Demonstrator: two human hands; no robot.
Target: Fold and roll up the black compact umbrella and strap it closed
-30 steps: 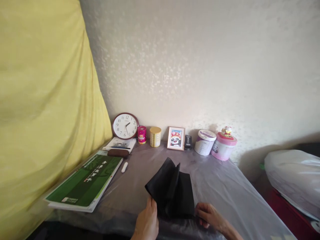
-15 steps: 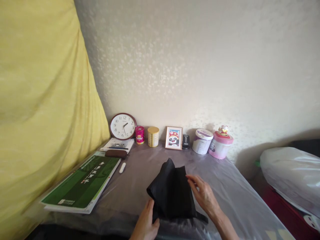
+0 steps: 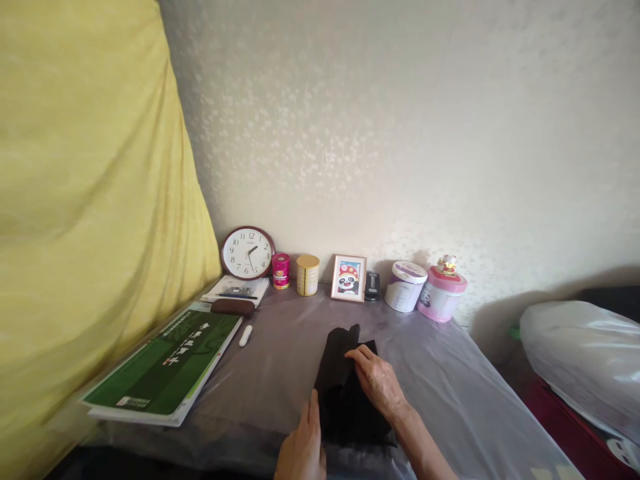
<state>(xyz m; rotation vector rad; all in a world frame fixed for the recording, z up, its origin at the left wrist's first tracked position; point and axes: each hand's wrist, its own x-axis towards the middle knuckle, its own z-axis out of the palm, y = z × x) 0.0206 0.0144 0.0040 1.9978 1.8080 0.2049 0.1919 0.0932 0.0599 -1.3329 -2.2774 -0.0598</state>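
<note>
A piece of black cloth point(image 3: 336, 373), partly folded over itself, rests near the front of the table. My right hand point(image 3: 377, 380) lies across its upper right part, with thumb and fingers pinching a fold. At the cloth's lower left edge, my left hand point(image 3: 304, 440) grips the side, fingers pointing away from me. The left thumb is mostly hidden. Whether the cloth is a bag or a garment, I cannot tell.
Left of the cloth lie a green book point(image 3: 170, 367), a brown case point(image 3: 233, 307) and a small white object point(image 3: 245, 335). A clock point(image 3: 248, 252), tins, a picture frame point(image 3: 349, 278) and tubs line the wall. A plastic-covered bundle point(image 3: 580, 353) stands right of the table.
My right hand has moved left over the cloth, bringing its fold inward. The cloth's left side is drawn in and looks narrower. My left hand has shifted slightly right.
</note>
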